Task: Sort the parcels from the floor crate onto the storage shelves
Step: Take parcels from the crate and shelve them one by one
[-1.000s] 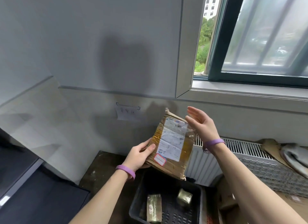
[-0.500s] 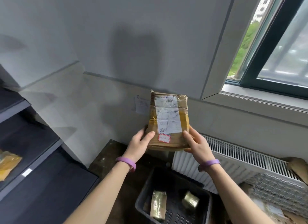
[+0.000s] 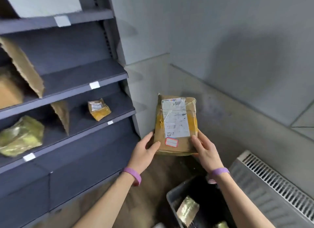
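Grey storage shelves (image 3: 81, 75) stand off to the left. The left hand (image 3: 144, 151) and right hand (image 3: 203, 149) hold the brown parcel (image 3: 176, 124) upright by its bottom corners, above the floor crate (image 3: 171, 199). The left hand is nearer the shelves.

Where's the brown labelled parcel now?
The parcel is mid-frame in the head view, gripped by left hand and right hand, right of the shelves, above the crate.

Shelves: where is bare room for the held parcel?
Roomiest for the held parcel: the shelf right of the tall cardboard divider, bare to its right end. Below, only gaps around the small yellow parcel. Left of the short divider, the green parcel crowds it.
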Tool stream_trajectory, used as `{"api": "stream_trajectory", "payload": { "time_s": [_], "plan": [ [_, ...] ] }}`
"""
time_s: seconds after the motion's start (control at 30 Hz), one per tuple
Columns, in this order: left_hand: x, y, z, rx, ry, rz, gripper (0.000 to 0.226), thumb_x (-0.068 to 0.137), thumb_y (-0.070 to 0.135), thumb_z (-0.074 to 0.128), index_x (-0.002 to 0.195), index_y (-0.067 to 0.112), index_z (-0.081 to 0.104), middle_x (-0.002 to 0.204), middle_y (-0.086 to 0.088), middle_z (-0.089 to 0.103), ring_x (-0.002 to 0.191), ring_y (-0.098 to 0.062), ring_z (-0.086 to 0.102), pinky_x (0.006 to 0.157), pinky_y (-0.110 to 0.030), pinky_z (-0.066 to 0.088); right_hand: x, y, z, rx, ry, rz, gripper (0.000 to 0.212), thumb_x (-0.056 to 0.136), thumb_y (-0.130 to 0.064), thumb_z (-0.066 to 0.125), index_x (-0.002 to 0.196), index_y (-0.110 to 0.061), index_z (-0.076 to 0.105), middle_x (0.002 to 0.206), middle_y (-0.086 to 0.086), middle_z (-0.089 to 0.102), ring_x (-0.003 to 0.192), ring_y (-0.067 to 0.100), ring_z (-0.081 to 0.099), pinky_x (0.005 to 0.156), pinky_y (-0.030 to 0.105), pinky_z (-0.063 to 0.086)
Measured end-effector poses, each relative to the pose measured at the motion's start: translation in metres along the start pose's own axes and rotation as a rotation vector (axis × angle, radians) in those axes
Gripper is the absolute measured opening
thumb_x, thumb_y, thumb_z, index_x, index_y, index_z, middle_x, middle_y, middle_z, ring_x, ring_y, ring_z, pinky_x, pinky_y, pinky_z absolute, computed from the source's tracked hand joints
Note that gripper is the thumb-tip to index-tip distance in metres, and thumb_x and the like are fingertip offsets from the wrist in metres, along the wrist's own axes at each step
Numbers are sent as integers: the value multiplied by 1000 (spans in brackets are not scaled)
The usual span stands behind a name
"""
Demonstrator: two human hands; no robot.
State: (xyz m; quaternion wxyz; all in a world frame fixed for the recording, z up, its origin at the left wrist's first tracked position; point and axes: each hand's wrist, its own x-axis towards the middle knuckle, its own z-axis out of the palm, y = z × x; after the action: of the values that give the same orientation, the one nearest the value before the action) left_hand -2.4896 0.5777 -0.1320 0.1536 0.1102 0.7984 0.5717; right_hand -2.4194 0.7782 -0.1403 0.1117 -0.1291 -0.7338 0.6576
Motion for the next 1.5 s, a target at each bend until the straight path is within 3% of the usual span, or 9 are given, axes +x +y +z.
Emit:
{"api": "stream_trajectory", "payload": {
  "time_s": [0.07,0.17,0.33,0.47,0.57,0.83,0.97,1.2,1.5],
  "plan": [
    [-25,-9,-19,-3,74,-25,40,95,24,53,134,31,51,123,16,63,114,-3,58,102,-35,46,0,1,25,6,-110,17,42,91,-51,47,129,-36,56,117,-19,66,111,5,61,94,39,53],
    [-61,-19,-47,-30,196,-73,34,95,15,49,124,31,59,112,15,69,104,-4,63,97,-32,49,-6,-1,64,24,-261,26,36,95,-47,48,128,-37,57,112,-22,67,106,2,63,83,22,55],
    [-114,-31,-101,-36,402,-133,34,98,17,46,122,37,58,111,21,67,101,4,61,91,-23,47,-18,-18,136,27,-496,17,32,89,-57,48,120,-51,55,116,-24,65,108,1,62,95,40,52],
    [-154,-40,-140,-39,547,-159,35,98,20,45,109,51,58,103,28,67,92,10,60,86,-21,45,-33,-32,190,15,-648,-38,32,85,-62,47,116,-58,53,118,-26,63,113,4,59,98,44,50],
    [-186,-53,-166,-60,631,-177,36,98,21,45,122,46,56,103,23,67,92,3,60,89,-23,46,-51,-39,228,-12,-724,-72,22,86,-61,45,105,-70,52,111,-35,61,109,-1,59,97,41,51],
    [-282,-88,-251,-55,810,-199,38,100,21,43,112,57,51,120,-2,62,111,-18,56,103,-42,43,-118,-61,347,-26,-903,-73,33,99,-43,43,130,-45,52,122,-25,62,118,5,56,103,47,46],
    [-340,-109,-304,-64,889,-190,45,100,19,42,107,62,50,124,-4,59,116,-19,54,104,-45,42,-167,-71,419,-33,-973,-88,33,99,-44,43,131,-46,51,121,-28,61,116,1,56,104,46,45],
    [-427,-150,-404,-9,952,-199,41,100,20,41,113,59,47,124,1,59,115,-15,54,103,-44,43,-246,-89,537,-33,-1053,-136,26,98,-44,42,118,-58,50,116,-34,60,112,-5,55,103,44,46],
    [-497,-190,-484,-35,1102,-153,43,99,8,42,127,40,50,118,16,64,109,-7,60,100,-27,45,-308,-101,646,-35,-1174,-141,36,99,-31,48,132,-44,47,120,-30,59,113,-5,55,105,43,44]
  ]
}}
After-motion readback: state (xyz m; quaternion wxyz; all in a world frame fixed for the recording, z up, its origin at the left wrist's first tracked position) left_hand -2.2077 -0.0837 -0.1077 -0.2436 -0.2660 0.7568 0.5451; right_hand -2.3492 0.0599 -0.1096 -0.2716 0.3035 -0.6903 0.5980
